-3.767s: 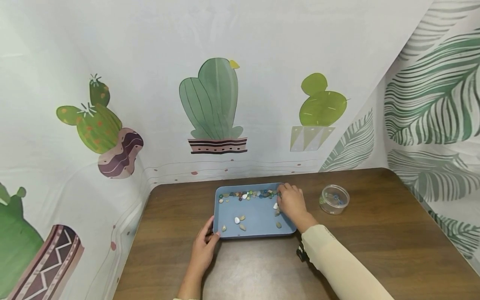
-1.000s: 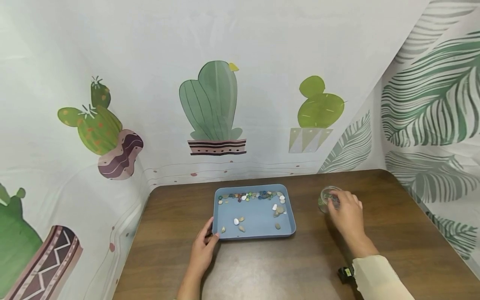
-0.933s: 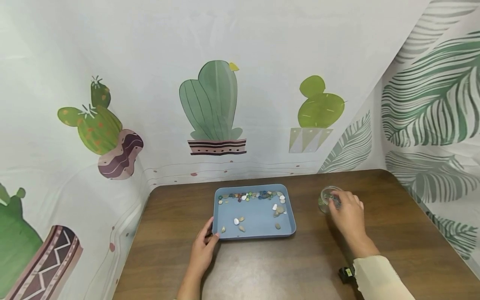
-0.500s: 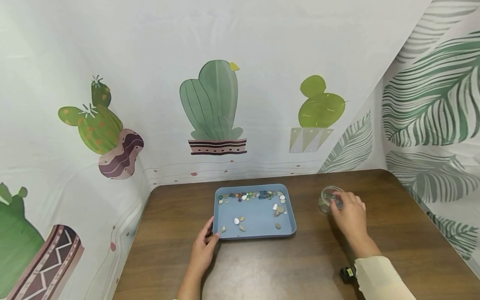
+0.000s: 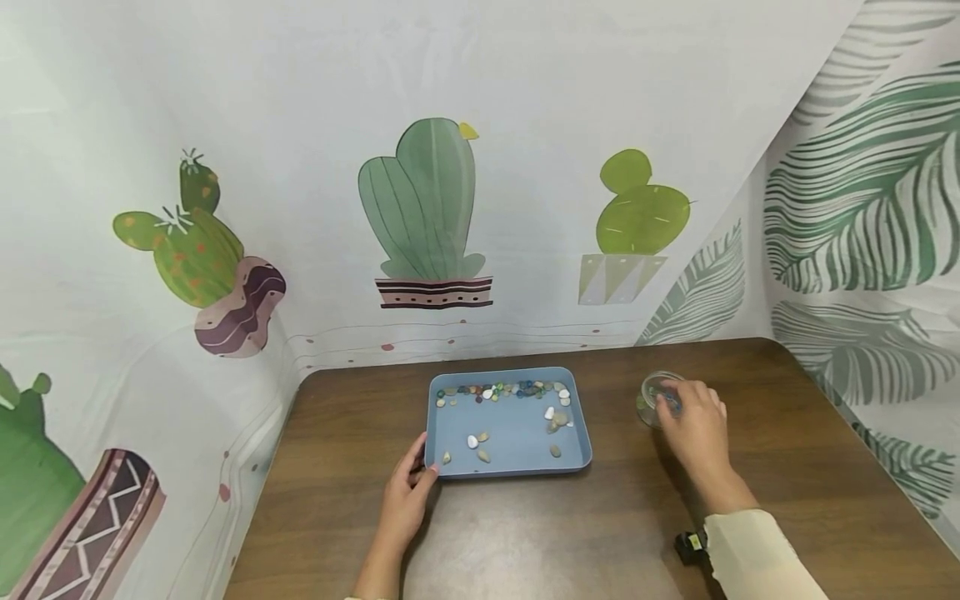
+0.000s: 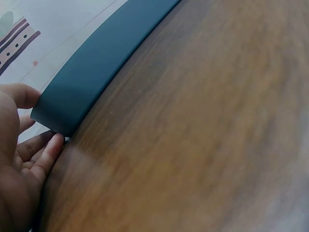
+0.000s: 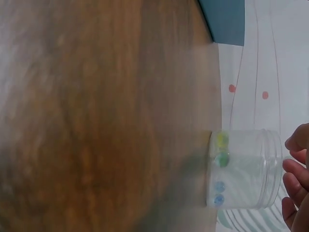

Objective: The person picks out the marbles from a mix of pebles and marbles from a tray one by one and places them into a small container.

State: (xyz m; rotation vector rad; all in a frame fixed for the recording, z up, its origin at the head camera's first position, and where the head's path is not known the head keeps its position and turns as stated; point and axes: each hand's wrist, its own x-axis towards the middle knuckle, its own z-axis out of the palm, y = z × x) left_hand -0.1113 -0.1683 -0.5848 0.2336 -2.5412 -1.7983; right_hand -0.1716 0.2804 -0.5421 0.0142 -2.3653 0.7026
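Note:
A blue tray [image 5: 517, 462] lies on the table, holding a row of coloured glass beads and pebbles [image 5: 488, 391] along its far side. More pebbles [image 5: 558, 419] are grouped at its right, and a few [image 5: 472, 442] lie near the lower left. My left hand [image 5: 406, 498] holds the tray's near left corner; the left wrist view shows fingers [image 6: 50, 152] against that corner. Over the mouth of a clear round jar [image 7: 244, 169] is my right hand [image 5: 699, 429], its fingers loosely bent. Yellow, green and blue beads [image 7: 220, 187] sit at the jar's bottom. Nothing shows between the right fingers.
The brown wooden table [image 5: 525, 542] ends at a white cloth backdrop [image 5: 540, 83] printed with cacti and leaves. A black wrist device [image 5: 691, 547] sits by the right sleeve [image 5: 757, 554].
Since the earliest frame, my right hand has moved from the tray's right side to the jar. More pebbles now lie at the tray's right. The left hand stays at its corner.

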